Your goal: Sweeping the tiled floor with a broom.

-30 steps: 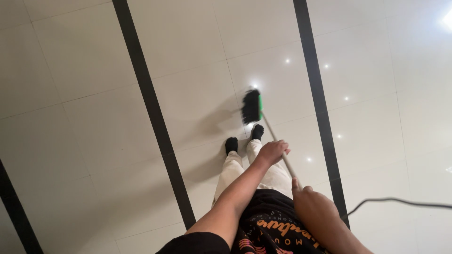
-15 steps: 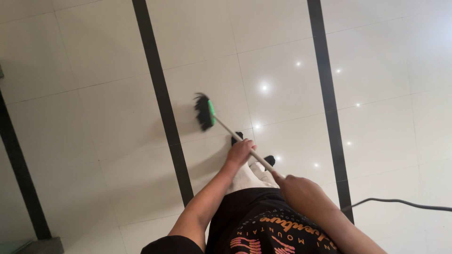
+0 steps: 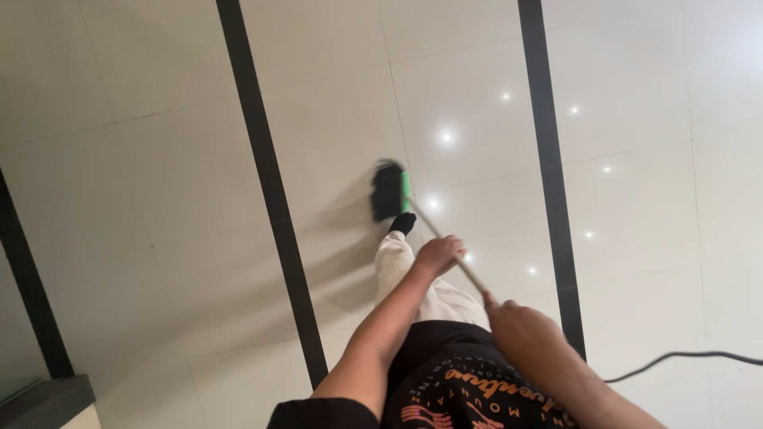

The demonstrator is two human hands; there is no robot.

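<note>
A broom with a green head and black bristles rests on the glossy cream floor just ahead of my dark-socked foot. Its thin pale handle slants back toward me. My left hand is wrapped around the handle partway down. Higher up the handle, close to my body, my right hand grips its upper end. I wear pale trousers and a black shirt with an orange print.
Two black tile stripes run across the cream floor on either side of me. A dark cable lies on the floor at the right. A dark ledge sits at the bottom left corner.
The broom head swung left across the floor and has come back toward my foot. Both hands stayed on the handle.
</note>
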